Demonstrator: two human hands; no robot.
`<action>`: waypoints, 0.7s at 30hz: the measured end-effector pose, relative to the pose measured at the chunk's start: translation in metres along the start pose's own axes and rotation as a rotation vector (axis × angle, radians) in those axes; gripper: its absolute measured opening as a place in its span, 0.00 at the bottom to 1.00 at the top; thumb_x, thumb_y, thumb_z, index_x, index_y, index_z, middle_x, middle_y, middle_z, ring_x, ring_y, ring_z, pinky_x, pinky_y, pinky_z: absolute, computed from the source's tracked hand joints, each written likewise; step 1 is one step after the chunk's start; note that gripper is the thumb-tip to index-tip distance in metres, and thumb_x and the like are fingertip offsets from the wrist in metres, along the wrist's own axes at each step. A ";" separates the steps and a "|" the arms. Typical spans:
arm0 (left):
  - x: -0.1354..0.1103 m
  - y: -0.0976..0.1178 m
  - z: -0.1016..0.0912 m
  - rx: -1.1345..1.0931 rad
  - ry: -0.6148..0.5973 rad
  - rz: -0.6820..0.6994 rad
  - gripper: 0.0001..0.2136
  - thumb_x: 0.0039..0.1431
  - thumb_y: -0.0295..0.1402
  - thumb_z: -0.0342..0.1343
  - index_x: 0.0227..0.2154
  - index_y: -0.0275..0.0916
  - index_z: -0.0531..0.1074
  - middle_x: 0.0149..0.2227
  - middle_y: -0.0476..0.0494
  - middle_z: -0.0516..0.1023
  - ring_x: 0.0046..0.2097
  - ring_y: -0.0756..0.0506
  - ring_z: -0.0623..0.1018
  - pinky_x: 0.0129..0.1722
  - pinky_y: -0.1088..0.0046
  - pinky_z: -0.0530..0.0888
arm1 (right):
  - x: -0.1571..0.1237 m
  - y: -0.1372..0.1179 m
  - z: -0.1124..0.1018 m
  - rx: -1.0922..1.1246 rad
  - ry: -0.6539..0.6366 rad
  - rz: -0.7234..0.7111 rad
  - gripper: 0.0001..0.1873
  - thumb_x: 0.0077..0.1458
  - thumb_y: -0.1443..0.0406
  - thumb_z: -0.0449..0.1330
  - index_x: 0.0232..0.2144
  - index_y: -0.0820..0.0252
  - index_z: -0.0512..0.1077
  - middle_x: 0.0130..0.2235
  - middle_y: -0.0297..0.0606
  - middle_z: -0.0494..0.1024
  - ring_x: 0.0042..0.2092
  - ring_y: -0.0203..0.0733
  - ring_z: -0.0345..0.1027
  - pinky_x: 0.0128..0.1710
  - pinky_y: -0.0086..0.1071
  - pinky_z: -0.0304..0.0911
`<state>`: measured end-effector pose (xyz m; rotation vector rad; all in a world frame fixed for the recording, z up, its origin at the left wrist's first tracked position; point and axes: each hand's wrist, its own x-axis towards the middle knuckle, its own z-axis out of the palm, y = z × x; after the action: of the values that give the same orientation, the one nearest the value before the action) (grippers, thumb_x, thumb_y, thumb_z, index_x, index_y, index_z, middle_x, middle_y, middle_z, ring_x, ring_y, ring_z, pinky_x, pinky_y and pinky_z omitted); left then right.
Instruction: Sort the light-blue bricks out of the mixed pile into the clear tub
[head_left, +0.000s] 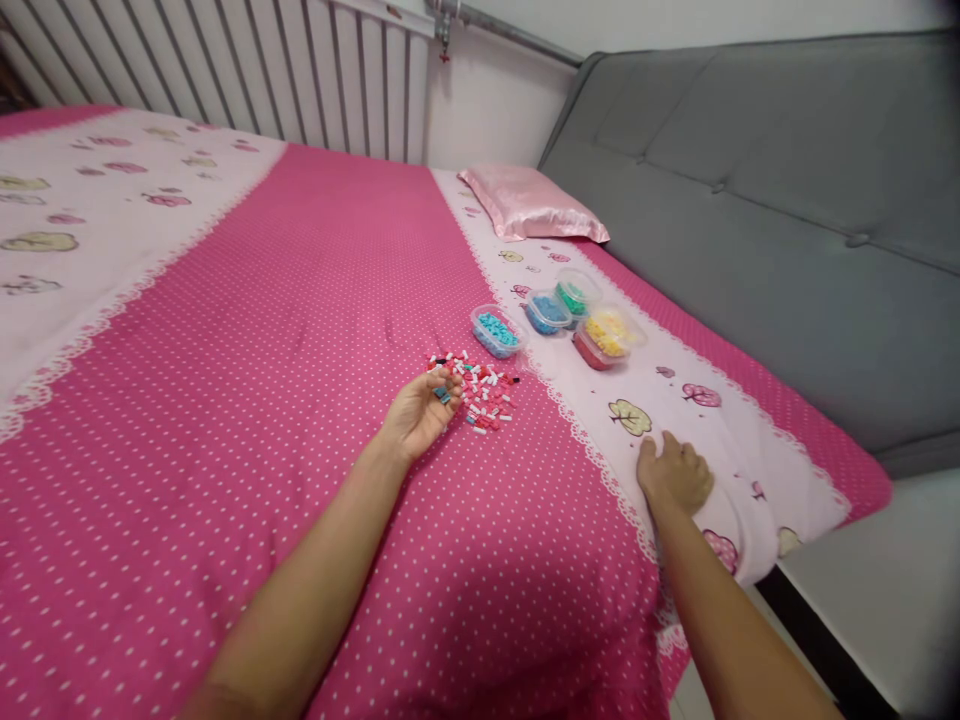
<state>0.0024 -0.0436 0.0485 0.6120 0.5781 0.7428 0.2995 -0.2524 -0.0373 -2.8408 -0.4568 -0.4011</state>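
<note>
My left hand [424, 412] is turned palm up at the left edge of a loose pile of small pieces [486, 392], mostly white and red with some black and blue. Its curled fingers hold a few small blue pieces [442, 396]; their exact kind is too small to make out. Just behind the pile stands a clear plastic tub [496, 332] of light-blue pieces. My right hand [679, 475] rests palm down on the white printed strip of the bedspread, thumb apart from the fingers, with nothing visible in it.
Further right are more clear tubs: one with darker blue pieces [547, 312], one with green [572, 298], and yellow pieces [607, 332] above a red-filled tub [596, 352]. Behind lies a pink pillow [529, 203]. A grey padded backrest [750, 170] borders the right side.
</note>
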 end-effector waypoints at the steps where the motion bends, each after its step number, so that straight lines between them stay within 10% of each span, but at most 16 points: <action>1: 0.000 0.001 -0.001 -0.044 -0.001 -0.014 0.05 0.44 0.21 0.48 0.25 0.35 0.67 0.26 0.46 0.71 0.27 0.54 0.71 0.27 0.82 0.71 | 0.000 0.000 0.000 0.001 0.000 0.000 0.28 0.58 0.54 0.47 0.56 0.59 0.64 0.58 0.49 0.65 0.59 0.54 0.55 0.57 0.48 0.48; 8: -0.002 0.006 -0.001 -0.155 0.007 -0.062 0.11 0.53 0.28 0.43 0.28 0.30 0.71 0.27 0.40 0.73 0.28 0.51 0.73 0.27 0.78 0.73 | 0.000 0.000 0.000 0.002 -0.013 -0.001 0.28 0.59 0.54 0.46 0.56 0.60 0.64 0.57 0.49 0.65 0.58 0.54 0.56 0.58 0.48 0.47; 15: 0.001 -0.005 -0.003 0.584 0.068 0.093 0.09 0.51 0.36 0.52 0.25 0.35 0.70 0.18 0.52 0.62 0.18 0.55 0.59 0.16 0.81 0.57 | 0.000 0.000 -0.001 0.001 -0.015 0.002 0.28 0.59 0.53 0.46 0.57 0.60 0.63 0.58 0.49 0.64 0.59 0.54 0.55 0.58 0.48 0.47; 21: 0.006 -0.028 -0.012 1.117 0.114 0.190 0.02 0.41 0.26 0.61 0.20 0.37 0.74 0.21 0.49 0.70 0.27 0.50 0.68 0.30 0.75 0.64 | 0.000 0.001 0.001 0.009 0.006 -0.008 0.28 0.58 0.53 0.46 0.56 0.60 0.64 0.58 0.49 0.65 0.59 0.55 0.56 0.57 0.49 0.47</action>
<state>0.0104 -0.0522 0.0195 1.6775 1.0502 0.5854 0.3002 -0.2531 -0.0387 -2.8292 -0.4672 -0.4078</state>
